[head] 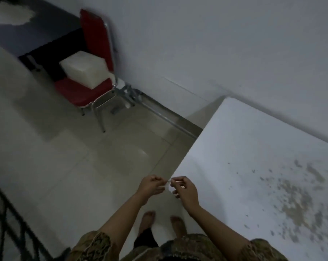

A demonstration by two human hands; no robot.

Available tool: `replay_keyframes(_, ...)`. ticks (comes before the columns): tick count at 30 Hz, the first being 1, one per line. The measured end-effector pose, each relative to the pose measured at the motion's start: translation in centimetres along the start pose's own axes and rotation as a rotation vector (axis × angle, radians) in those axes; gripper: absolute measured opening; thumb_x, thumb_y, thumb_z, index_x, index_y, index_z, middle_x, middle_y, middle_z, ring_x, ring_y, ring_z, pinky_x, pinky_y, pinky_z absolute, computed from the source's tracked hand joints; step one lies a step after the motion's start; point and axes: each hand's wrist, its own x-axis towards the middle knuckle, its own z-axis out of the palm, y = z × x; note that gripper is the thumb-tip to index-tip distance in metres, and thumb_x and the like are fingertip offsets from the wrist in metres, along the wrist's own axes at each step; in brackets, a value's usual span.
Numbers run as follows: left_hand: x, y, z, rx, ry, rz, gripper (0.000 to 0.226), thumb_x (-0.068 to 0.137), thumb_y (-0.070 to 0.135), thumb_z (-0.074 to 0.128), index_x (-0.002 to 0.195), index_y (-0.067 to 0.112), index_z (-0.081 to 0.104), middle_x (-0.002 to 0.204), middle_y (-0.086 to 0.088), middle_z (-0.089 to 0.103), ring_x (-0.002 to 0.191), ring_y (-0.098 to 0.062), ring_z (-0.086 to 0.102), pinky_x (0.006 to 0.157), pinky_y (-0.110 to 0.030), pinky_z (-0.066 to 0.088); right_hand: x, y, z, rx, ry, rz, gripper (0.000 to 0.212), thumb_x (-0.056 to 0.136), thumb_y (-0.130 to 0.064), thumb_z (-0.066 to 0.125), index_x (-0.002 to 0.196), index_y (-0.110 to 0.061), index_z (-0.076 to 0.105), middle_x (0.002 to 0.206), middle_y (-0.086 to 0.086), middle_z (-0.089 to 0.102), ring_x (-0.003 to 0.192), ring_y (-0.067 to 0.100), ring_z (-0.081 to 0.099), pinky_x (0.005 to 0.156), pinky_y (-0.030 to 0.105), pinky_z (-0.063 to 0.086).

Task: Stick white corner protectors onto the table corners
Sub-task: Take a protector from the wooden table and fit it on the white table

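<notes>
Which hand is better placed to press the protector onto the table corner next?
Probably the right hand. It is on the table side, nearer the edge, while the left hand is out over the floor. Both pinch the small white protector between them; no corner shows clearly near the hands.

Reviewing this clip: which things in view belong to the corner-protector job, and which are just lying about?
Part of the job:
- small white corner protector, pinched between both hands
- left hand
- right hand
- white table

Just there:
- red chair
- white box on its seat
- tiled floor
- wall
</notes>
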Motion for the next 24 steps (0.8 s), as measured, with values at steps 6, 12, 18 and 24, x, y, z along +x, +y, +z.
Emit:
replay_keyframes(6, 3.5, 1.0, -1.4, 0.163, -0.208, 0.03, 0.011, 0.085, 0.001, 0.065, 0.093, -0.006, 0.068, 0.086, -0.017, 0.065, 0.074, -0.019, 0.062, 0.063, -0.018, 0.056, 0.5, 0.0, 2.9, 0.126, 0.238, 0.09, 0.009, 0.087, -0.022, 0.068, 0.091, -0.014, 0.07, 0.078, 0.001, 0.07, 0.057, 0.003, 0.063, 0.053, 0.017, 0.049)
replay_keyframes(12, 5.3, 0.6, -1.2, 0.22, -0.291, 0.044, 0.012, 0.084, -0.001, 0.065, 0.094, -0.008, 0.069, 0.08, -0.014, 0.069, 0.074, -0.02, 0.065, 0.065, -0.017, 0.056, -0.2, 0.6, 4.7, 0.279, 0.519, 0.185, 0.019, 0.085, -0.029, 0.071, 0.092, -0.011, 0.067, 0.081, 0.004, 0.072, 0.058, 0.002, 0.064, 0.052, 0.016, 0.05)
replay_keyframes(18, 7.1, -0.5, -2.1, 0.236, -0.212, 0.05, 0.009, 0.084, 0.0, 0.067, 0.092, -0.004, 0.07, 0.093, -0.021, 0.069, 0.084, -0.026, 0.067, 0.072, -0.022, 0.059, -0.9, 2.4, 6.6, 0.365, 0.59, 0.368, 0.029, 0.08, -0.03, 0.076, 0.082, -0.004, 0.063, 0.075, 0.007, 0.067, 0.062, 0.014, 0.064, 0.049, 0.016, 0.05)
replay_keyframes(24, 7.8, -0.2, -1.5, 0.174, -0.278, -0.077, 0.008, 0.086, -0.007, 0.061, 0.092, -0.009, 0.065, 0.088, -0.019, 0.065, 0.082, -0.026, 0.064, 0.071, -0.022, 0.058, -0.9, 2.1, 7.7, 0.455, 0.476, 0.434, 0.027, 0.081, -0.032, 0.075, 0.075, -0.01, 0.061, 0.07, 0.003, 0.065, 0.066, 0.015, 0.064, 0.062, 0.028, 0.054)
